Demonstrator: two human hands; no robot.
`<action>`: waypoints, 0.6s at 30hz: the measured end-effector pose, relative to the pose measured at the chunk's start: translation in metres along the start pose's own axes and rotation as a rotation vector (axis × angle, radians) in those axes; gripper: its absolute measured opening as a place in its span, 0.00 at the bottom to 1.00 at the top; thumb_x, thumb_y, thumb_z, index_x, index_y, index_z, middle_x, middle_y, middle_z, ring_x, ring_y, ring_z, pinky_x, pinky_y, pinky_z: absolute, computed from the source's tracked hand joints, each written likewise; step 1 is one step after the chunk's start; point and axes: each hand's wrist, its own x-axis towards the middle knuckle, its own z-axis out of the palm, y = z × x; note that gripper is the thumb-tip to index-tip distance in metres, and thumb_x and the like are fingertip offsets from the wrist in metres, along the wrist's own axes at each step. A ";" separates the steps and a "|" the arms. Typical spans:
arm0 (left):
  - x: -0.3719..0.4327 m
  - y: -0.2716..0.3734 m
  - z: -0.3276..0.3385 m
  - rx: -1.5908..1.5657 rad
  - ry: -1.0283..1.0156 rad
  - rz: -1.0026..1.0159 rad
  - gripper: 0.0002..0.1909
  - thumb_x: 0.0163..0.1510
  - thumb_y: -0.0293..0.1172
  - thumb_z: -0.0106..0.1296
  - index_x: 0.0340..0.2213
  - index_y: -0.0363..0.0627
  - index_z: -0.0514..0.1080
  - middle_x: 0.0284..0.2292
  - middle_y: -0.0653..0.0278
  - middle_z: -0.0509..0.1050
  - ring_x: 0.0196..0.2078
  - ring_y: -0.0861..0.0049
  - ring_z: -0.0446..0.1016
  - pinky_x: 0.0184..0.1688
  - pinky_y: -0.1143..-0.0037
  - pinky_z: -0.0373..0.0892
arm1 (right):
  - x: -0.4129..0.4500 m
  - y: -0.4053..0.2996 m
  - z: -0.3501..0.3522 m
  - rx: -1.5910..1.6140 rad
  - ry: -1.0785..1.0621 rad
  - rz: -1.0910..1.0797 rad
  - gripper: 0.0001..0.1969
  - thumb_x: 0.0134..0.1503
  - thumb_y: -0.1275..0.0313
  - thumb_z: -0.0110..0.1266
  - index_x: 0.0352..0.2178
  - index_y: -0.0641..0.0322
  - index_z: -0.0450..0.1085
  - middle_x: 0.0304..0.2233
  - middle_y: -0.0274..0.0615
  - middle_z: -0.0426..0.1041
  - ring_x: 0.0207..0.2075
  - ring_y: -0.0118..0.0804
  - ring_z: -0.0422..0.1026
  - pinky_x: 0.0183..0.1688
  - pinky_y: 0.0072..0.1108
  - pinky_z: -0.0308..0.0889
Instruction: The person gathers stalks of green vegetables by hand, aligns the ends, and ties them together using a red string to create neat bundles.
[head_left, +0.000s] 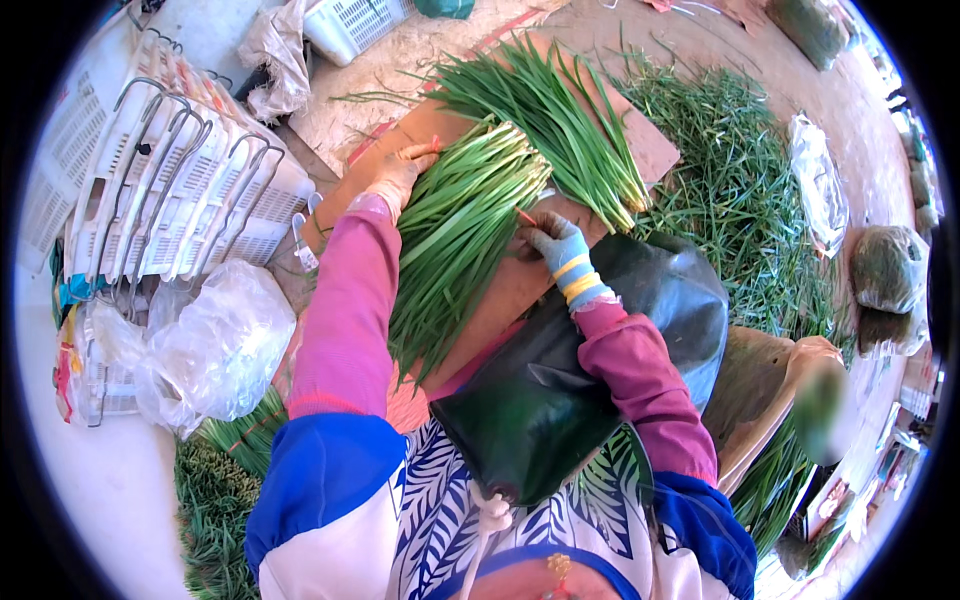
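Note:
A large bunch of garlic chives lies on a brown board, pale cut ends towards the upper right. My left hand, in a soiled light glove, rests against the bunch's left side, a short bit of red tie at its fingertips. On the other side, my right hand, in a grey-blue glove with yellow stripes, pinches a red tie end. Whether the tie runs beneath the bunch is hidden. Beyond it, a second, looser pile of chives lies on the board.
White plastic crates with wire handles stand at left, above a clear plastic bag. Loose leaf trimmings cover the floor at right. Dark sheeting drapes over my lap. Tied chives lie at lower left.

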 end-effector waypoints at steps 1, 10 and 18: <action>-0.001 0.001 0.002 0.035 0.054 0.006 0.10 0.48 0.20 0.49 0.34 0.41 0.74 0.30 0.67 0.74 0.32 0.82 0.70 0.37 0.82 0.66 | -0.001 0.002 0.002 0.019 -0.001 -0.024 0.08 0.50 0.79 0.48 0.34 0.65 0.68 0.24 0.35 0.71 0.22 0.26 0.69 0.25 0.17 0.66; -0.010 0.013 0.017 0.580 0.029 0.370 0.17 0.53 0.40 0.44 0.40 0.43 0.70 0.41 0.64 0.71 0.42 0.79 0.68 0.47 0.78 0.60 | 0.007 0.014 -0.015 -0.024 -0.089 -0.257 0.08 0.50 0.79 0.47 0.34 0.64 0.68 0.25 0.40 0.71 0.25 0.34 0.69 0.29 0.23 0.67; 0.035 -0.025 -0.016 0.730 0.179 0.437 0.08 0.49 0.26 0.48 0.31 0.41 0.74 0.30 0.63 0.75 0.33 0.80 0.70 0.38 0.80 0.64 | 0.001 0.011 0.011 -0.061 -0.030 -0.062 0.09 0.51 0.75 0.47 0.35 0.56 0.70 0.24 0.29 0.72 0.21 0.20 0.67 0.21 0.16 0.64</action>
